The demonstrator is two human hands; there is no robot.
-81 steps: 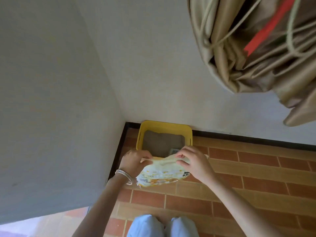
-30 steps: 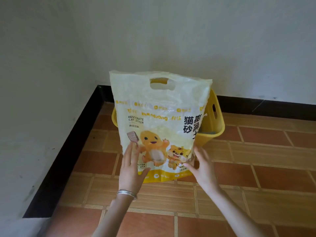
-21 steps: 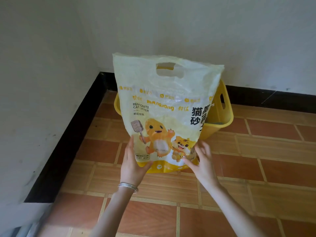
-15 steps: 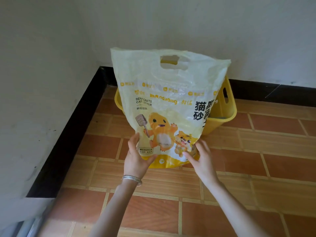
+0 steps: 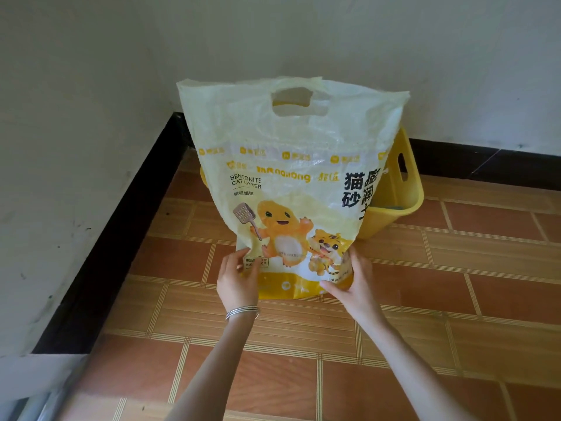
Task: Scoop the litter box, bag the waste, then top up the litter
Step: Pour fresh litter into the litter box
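A pale yellow cat litter bag [image 5: 291,165] with cartoon animals and a cut-out handle stands upright in front of me. It hides most of the yellow litter box [image 5: 400,196], which sits in the corner behind it; a strip of grey litter shows inside at the right. My left hand [image 5: 238,279], with bangles on the wrist, holds the bag's lower left corner. My right hand [image 5: 353,279] grips the lower right corner, thumb under the bottom edge. Whether the bag rests on the floor or hangs just above it, I cannot tell.
Two white walls with a black skirting [image 5: 115,247] meet behind the box. The floor is brown and tan tile [image 5: 455,299], open to the right and towards me.
The view has dropped from standing height to close above the floor. The bag, earlier held by its top over the box, now stands upright, and both hands have taken hold of its bottom corners.
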